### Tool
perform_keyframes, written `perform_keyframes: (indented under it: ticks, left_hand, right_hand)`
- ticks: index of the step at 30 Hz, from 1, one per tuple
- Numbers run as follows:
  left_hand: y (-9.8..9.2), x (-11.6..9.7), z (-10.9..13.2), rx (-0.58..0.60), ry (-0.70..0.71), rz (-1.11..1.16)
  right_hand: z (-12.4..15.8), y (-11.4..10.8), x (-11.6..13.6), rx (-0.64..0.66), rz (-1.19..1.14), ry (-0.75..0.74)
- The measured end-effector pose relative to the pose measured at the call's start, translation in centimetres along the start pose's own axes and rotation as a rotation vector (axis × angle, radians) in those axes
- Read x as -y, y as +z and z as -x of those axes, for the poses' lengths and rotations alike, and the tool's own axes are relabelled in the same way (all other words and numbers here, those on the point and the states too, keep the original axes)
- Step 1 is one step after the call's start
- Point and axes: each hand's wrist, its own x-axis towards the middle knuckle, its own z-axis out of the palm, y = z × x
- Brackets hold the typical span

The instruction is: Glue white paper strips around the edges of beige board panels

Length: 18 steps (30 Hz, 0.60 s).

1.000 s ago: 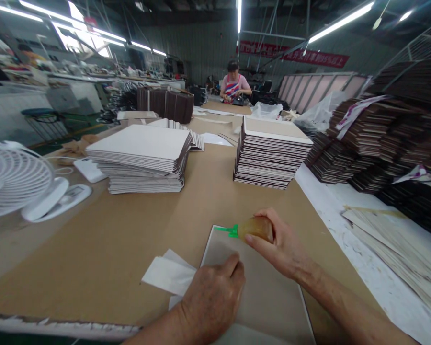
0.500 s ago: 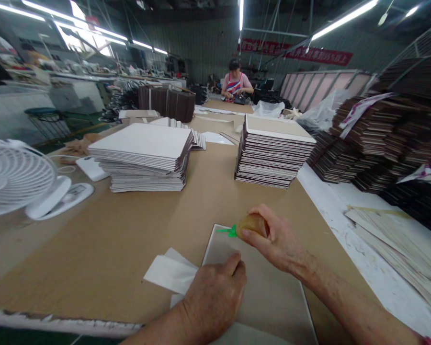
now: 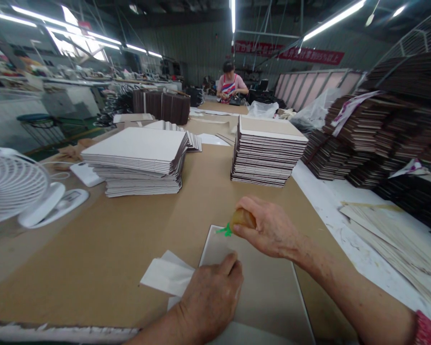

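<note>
My right hand (image 3: 269,227) is wrapped round a small yellowish squeeze bottle (image 3: 243,219) with a green nozzle (image 3: 224,231). The bottle is tilted, its tip pointing left at the far left corner of a grey board (image 3: 269,287) with a pale edge. My left hand (image 3: 213,292) rests on the board's left side, its fingers curled and pressed together; what they hold, if anything, is hidden. White paper pieces (image 3: 167,275) lie beside the left hand, partly under it.
A stack of white-topped boards (image 3: 136,160) stands at left, another stack (image 3: 266,153) ahead. A white fan (image 3: 14,187) is at far left. Bundled dark boards (image 3: 377,129) and loose sheets (image 3: 384,254) lie at right. Across the table sits a person (image 3: 231,84).
The view has shifted slightly. My right hand has turned with the bottle, which shows less of its side; the nozzle remains near the board's corner. My left hand stays in place on the board.
</note>
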Motion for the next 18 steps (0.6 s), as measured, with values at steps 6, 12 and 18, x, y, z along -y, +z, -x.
perform_keyframes:
  ticks: [6, 12, 18]
  left_hand:
    - [0.0, -0.1, -0.1, -0.018, -0.001, -0.008]
    - [0.1, -0.2, 0.0, -0.033, -0.008, -0.009]
    - [0.0, -0.2, -0.1, -0.035, -0.028, -0.007]
  right_hand:
    - [-0.1, -0.1, 0.1, 0.009, 0.008, -0.01]
    - [0.3, -1.4, -0.3, 0.037, 0.069, 0.036]
    - [0.6, -1.1, -0.2, 0.018, 0.047, 0.021]
